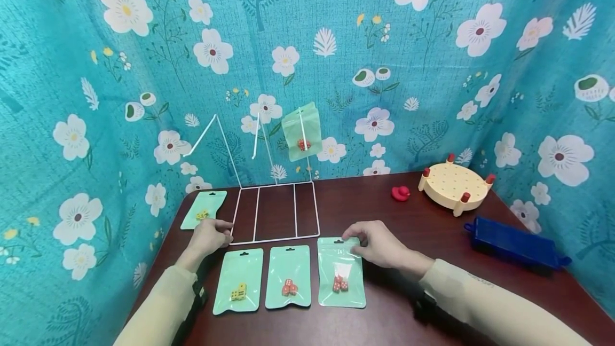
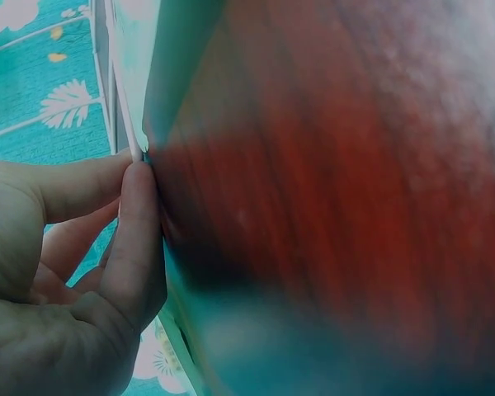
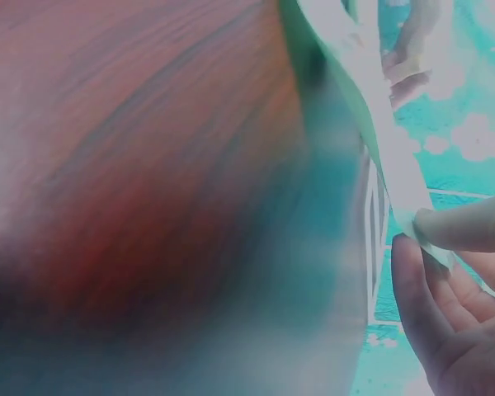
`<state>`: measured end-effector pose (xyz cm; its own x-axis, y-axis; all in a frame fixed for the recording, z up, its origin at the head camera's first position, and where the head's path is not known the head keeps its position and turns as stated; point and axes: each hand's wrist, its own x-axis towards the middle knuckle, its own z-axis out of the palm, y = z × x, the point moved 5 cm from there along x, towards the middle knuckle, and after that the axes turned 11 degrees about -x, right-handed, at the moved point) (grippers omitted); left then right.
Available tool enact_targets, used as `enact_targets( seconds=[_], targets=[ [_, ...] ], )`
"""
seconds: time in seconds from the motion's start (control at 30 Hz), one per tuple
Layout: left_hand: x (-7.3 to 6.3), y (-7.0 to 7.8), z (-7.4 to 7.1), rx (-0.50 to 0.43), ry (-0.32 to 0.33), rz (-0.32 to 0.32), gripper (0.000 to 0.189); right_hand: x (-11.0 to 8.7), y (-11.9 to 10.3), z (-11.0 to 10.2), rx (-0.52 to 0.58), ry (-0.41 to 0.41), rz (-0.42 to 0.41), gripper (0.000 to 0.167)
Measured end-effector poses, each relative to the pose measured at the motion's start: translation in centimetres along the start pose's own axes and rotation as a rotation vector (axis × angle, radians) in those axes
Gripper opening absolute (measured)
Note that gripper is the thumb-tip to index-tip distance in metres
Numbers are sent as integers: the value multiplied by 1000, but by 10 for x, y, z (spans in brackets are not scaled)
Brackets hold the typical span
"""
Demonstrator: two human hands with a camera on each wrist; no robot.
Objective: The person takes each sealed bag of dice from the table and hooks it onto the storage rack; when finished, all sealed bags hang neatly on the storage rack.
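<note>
Hands (image 1: 377,243) pinch a white wire rack (image 1: 295,210) and glossy mint pouch (image 1: 341,270).

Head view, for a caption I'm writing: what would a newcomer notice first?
Probably the flowered turquoise curtain filling the background. Before it, a white wire rack stands on the dark table, a green pouch hanging at its right. The right hand pinches the rightmost front pouch.
</note>
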<state>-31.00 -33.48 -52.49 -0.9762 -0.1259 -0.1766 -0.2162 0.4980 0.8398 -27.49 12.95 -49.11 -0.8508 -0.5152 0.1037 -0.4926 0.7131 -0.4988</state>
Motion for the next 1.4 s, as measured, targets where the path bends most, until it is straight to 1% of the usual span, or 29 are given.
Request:
enact_targets(
  seconds=[0.2,0.33,0.47,0.87,1.17,1.4],
  targets=[
    [2,-1,0,-5,-5,10,39,-2,-10,-12,71,-22,-23,27],
    [1,-1,-1,-5,-8,9,40,-3,-19,-22,78,-9,-76,25],
    [0,1,-1,7,-5,5,40,-4,-27,-31,83,7,-110,23],
    [1,-1,-1,-1,-7,5,40,-9,-43,-54,139,18,-130,25],
    [1,-3,-1,-8,-22,9,40,-6,-53,-69,152,58,-156,26],
    [0,0,-1,2,-24,8,40,3,-66,-84,133,131,-191,29]
  ],
)
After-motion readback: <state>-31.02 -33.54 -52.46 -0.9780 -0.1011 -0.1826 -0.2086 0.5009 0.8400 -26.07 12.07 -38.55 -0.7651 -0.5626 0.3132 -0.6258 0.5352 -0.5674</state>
